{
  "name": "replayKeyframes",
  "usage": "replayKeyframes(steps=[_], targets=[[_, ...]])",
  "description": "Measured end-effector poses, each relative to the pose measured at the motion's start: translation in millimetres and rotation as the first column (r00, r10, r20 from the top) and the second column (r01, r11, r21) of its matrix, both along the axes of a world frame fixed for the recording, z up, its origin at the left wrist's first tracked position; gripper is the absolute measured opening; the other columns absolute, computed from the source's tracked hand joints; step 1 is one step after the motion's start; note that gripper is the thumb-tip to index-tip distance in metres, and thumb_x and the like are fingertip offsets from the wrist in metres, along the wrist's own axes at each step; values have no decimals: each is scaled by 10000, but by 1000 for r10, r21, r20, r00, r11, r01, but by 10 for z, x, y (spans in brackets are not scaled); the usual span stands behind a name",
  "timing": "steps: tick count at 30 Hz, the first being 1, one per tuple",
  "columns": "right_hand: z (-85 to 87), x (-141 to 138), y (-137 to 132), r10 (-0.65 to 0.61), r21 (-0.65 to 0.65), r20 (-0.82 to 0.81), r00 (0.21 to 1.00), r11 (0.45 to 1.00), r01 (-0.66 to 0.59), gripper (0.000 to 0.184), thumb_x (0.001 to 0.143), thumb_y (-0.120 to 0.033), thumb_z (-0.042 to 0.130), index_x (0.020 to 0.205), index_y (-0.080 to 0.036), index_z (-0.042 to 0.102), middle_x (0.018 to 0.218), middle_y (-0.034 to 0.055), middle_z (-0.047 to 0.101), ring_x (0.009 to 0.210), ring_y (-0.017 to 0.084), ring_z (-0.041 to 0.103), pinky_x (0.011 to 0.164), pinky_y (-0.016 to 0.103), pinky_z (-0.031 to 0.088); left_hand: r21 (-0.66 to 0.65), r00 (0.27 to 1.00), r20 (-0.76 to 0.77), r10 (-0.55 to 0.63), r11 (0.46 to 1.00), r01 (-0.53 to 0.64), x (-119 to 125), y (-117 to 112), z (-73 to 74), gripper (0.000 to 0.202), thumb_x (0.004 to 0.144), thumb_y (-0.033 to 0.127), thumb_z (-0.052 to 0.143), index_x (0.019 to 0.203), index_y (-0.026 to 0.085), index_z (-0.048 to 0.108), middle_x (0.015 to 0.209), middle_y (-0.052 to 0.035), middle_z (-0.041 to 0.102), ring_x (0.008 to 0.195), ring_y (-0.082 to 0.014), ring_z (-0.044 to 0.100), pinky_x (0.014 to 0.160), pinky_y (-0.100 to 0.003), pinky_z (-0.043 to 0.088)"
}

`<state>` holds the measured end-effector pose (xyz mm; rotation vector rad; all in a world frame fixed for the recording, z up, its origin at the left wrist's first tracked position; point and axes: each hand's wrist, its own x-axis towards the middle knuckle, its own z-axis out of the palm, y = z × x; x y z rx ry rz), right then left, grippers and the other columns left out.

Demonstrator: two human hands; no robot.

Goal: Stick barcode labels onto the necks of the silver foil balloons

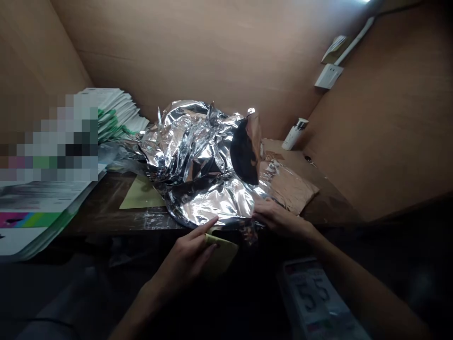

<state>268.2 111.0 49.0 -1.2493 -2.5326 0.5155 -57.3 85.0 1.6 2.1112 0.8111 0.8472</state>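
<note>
My left hand (184, 260) holds a yellow-green card (222, 251) near the table's front edge, its index finger stretched toward the foil. My right hand (279, 218) grips the near edge of a crumpled silver foil sheet (208, 203). That sheet runs back into a large heap of crinkled foil (187, 146). A dark rounded piece with a copper-coloured edge (245, 152) stands up on the heap's right side. Behind my right hand lies a flat copper-brown foil pouch (292, 186). A yellow-green sheet (141, 194) lies on the table left of the foil.
A dark wooden table (106, 219) sits between cardboard-brown walls. Stacked white papers with green marks (115, 113) rise at left, and a white bottle (294, 134) stands at the back right. A wall socket (328, 76) is above, and a booklet printed 55 (313, 297) lies below my right arm.
</note>
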Motion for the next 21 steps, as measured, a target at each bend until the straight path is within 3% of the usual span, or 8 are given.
replayKeyframes(steps=[3, 7, 10, 12, 13, 15, 17, 21], targets=[[281, 29, 154, 0, -228, -102, 995, 973, -23, 353, 1085, -408, 408, 834, -181, 509, 794, -5, 505, 735, 141, 439, 682, 278, 357, 38, 993, -40, -110, 993, 111, 79, -34, 63, 218, 993, 154, 520, 1064, 204, 720, 1580, -108, 495, 1212, -263, 693, 996, -310, 561], [453, 53, 384, -4, -551, -152, 988, 831, -82, 432, 1045, -531, 463, 792, -181, 477, 722, -39, 389, 656, 114, 350, 601, 254, 298, 52, 970, -193, -149, 985, 162, 241, -13, 91, 193, 956, 158, 546, 1009, 199, 727, 1334, -119, 683, 895, -231, 762, 792, -297, 589], [415, 31, 475, -21, -628, -157, 987, 774, -84, 485, 1012, -588, 497, 756, -177, 461, 715, -44, 359, 644, 106, 310, 587, 252, 271, -148, 990, -42, -134, 981, 127, 360, -39, 87, 159, 953, 266, 622, 956, 204, 768, 1190, -117, 725, 965, -258, 732, 844, -318, 575], [377, -8, 463, -27, -618, -147, 989, 783, -70, 490, 1018, -588, 482, 755, -174, 463, 721, -41, 374, 650, 105, 321, 593, 251, 279, -419, 978, 180, -106, 891, 174, 444, -87, 80, 186, 924, 368, 698, 975, 214, 791, 1278, -114, 706, 1113, -295, 693, 919, -339, 558], [367, -34, 434, -30, -603, -132, 991, 796, -57, 482, 1027, -573, 470, 757, -173, 464, 724, -40, 385, 654, 105, 332, 598, 250, 287, -550, 954, 289, -80, 802, 234, 494, -110, 75, 232, 905, 418, 728, 984, 211, 797, 1271, -113, 713, 1112, -299, 693, 910, -338, 558], [369, -89, 347, -33, -553, -78, 996, 833, -15, 452, 1043, -524, 457, 755, -175, 454, 715, -42, 397, 654, 102, 346, 601, 246, 292, -709, 884, 467, -16, 590, 386, 609, -138, 65, 333, 872, 488, 760, 990, 178, 795, 1122, -117, 759, 956, -266, 725, 812, -309, 562], [391, -135, 253, -28, -492, -12, 1000, 870, 18, 424, 1052, -473, 451, 747, -179, 437, 696, -46, 407, 645, 99, 357, 592, 245, 289, -757, 823, 560, 100, 465, 459, 731, -142, 50, 393, 846, 509, 784, 976, 138, 790, 937, -107, 769, 791, -213, 707, 721, -273, 538], [468, -128, 286, 27, -335, 139, 990, 942, 21, 382, 1052, -417, 444, 754, -181, 472, 692, -27, 480, 631, 108, 404, 581, 255, 298, -786, 811, 539, 227, 483, 386, 884, -175, -19, 389, 818, 482, 817, 917, 107, 787, 859, -100, 754, 710, -173, 650, 662, -244, 498]])
